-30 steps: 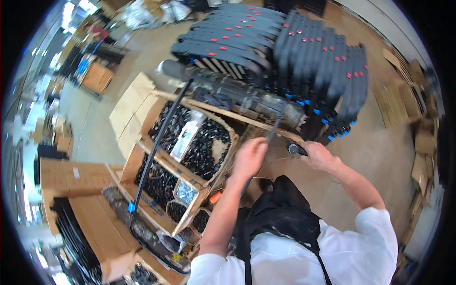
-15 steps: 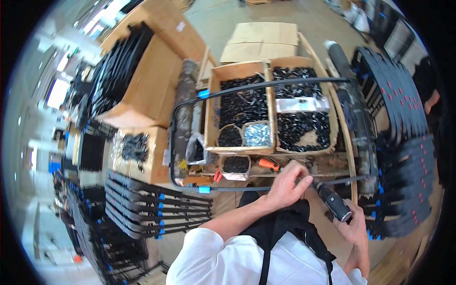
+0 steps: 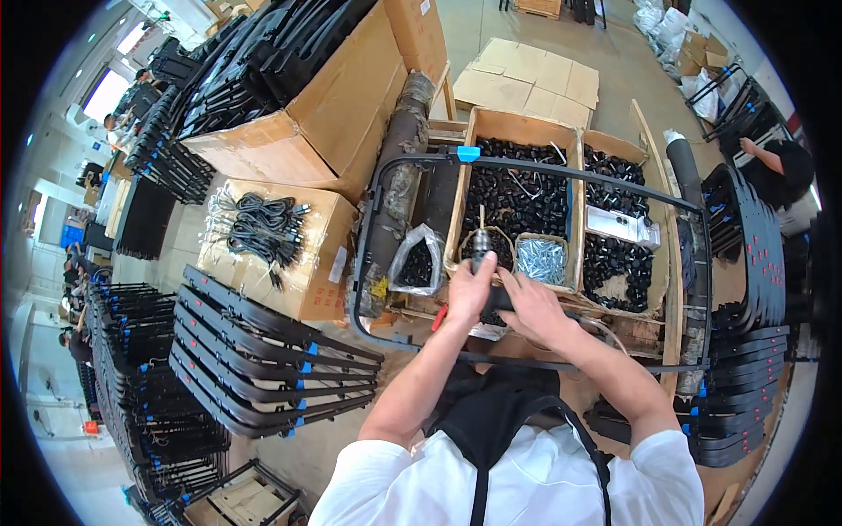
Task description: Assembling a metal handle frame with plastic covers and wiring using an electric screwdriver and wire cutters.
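1. Head view, how far along: from my remote seat I see one black frame [image 3: 526, 164] lying across the wooden boxes [image 3: 460, 197] on the desk [image 3: 645, 331], its bars forming a wide loop with rounded corners on the left. One blue clip [image 3: 469, 153] sits on its far bar, so I judge that part done. Finished-looking frames stand in a left stack [image 3: 263, 351] and a right stack [image 3: 754, 254]; the right one carries red marks that I cannot find on the loop here. I would call the work midway, with fastening probably left. I cannot make out whether any screws are in.

2. Head view, where things lie: the drill [image 3: 481, 245] is at the left hand [image 3: 472, 287], which is wrapped around its front part. Its bit points up and away, over the round tub of dark screws. The right hand [image 3: 533, 307] touches the drill's dark body, just beside the left; I cannot tell how firmly its fingers close. The frame's near bar passes below both hands in my view, near the wrists. Silver screws [image 3: 541, 259] lie just beyond the right hand.
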Demonstrator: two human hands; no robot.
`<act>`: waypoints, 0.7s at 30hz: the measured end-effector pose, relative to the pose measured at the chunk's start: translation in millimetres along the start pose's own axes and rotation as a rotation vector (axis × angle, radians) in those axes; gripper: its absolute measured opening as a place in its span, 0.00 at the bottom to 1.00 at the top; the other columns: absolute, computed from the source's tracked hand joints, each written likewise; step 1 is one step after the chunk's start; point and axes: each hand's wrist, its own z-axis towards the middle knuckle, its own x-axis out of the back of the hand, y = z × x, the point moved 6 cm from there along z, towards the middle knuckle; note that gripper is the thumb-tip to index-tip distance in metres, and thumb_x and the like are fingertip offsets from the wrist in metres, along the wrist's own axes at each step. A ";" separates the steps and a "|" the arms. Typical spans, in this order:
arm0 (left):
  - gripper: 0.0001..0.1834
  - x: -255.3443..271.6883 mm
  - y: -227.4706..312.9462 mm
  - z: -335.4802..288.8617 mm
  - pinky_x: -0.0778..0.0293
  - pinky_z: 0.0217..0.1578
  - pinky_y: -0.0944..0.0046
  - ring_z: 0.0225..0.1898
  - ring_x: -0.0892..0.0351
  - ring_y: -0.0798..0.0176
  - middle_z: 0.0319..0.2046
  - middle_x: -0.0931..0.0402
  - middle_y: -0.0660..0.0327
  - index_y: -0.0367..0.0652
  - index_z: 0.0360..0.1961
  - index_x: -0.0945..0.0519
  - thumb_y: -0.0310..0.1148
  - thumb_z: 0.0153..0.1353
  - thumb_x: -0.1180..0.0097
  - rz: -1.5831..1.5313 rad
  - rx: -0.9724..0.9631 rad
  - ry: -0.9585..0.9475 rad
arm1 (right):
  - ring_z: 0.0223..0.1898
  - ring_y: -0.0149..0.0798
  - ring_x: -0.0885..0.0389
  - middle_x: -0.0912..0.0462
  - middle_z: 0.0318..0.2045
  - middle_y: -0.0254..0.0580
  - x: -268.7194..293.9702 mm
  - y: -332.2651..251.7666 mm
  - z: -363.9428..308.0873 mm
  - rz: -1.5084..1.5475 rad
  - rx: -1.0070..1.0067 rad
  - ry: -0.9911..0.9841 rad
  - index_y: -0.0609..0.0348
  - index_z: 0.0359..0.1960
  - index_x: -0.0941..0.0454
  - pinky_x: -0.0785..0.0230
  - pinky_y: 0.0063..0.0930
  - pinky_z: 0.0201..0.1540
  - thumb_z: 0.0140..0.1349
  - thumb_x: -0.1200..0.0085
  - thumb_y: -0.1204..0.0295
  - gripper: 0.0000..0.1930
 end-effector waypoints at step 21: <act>0.38 57.6 11.3 187.7 0.25 0.51 0.46 0.47 0.16 0.37 0.40 0.15 0.39 0.31 0.42 0.17 0.65 0.69 0.46 0.373 -0.070 -0.015 | 0.46 0.63 0.14 0.16 0.43 0.61 -57.5 26.1 183.1 -0.016 -0.148 -0.065 0.63 0.58 0.31 0.20 0.53 0.49 0.58 0.32 0.60 0.31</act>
